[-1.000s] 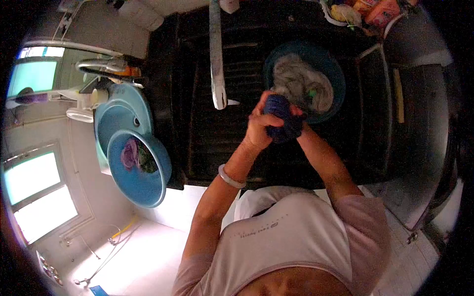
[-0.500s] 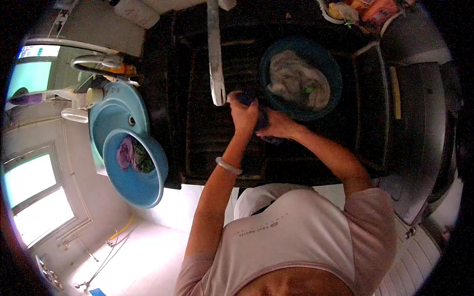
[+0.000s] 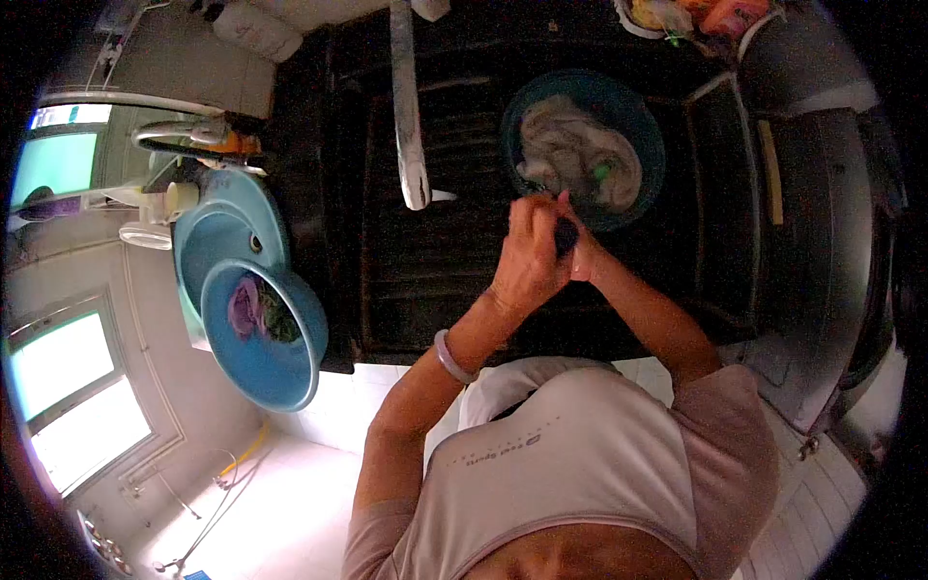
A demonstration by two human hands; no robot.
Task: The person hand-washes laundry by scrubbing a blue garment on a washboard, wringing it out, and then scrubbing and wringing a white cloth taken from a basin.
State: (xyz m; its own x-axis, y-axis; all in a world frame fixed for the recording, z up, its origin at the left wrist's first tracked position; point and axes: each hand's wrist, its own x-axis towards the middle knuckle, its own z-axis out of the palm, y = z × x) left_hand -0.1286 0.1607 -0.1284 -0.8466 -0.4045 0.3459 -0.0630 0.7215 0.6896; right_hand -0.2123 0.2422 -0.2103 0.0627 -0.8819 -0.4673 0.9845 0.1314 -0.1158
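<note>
My left hand [image 3: 530,253], with a pale bangle on its wrist, is closed on a dark cloth [image 3: 565,235]. Against it my right hand [image 3: 586,257] is closed on the same bunched cloth. Both hands are at the near edge of a blue basin [image 3: 655,166] that holds pale wet-looking cloth [image 3: 570,145] and a small green item [image 3: 601,172]. To the left of my hands hangs the end of a faucet [image 3: 411,145], over a dark ribbed sink surface [image 3: 440,256]. Most of the dark cloth is hidden by my fingers.
At the left, a light blue basin [image 3: 261,372] with purple and green cloth overlaps a blue washbasin [image 3: 208,232] that has its own faucet [image 3: 184,130]. A container of colourful packets [image 3: 735,17] is at the top right. A white bottle [image 3: 256,31] lies at the top left.
Both hands have moved right and come close together with the dark cloth, nearer the basin's edge. A pale streak now shows at the faucet's mouth.
</note>
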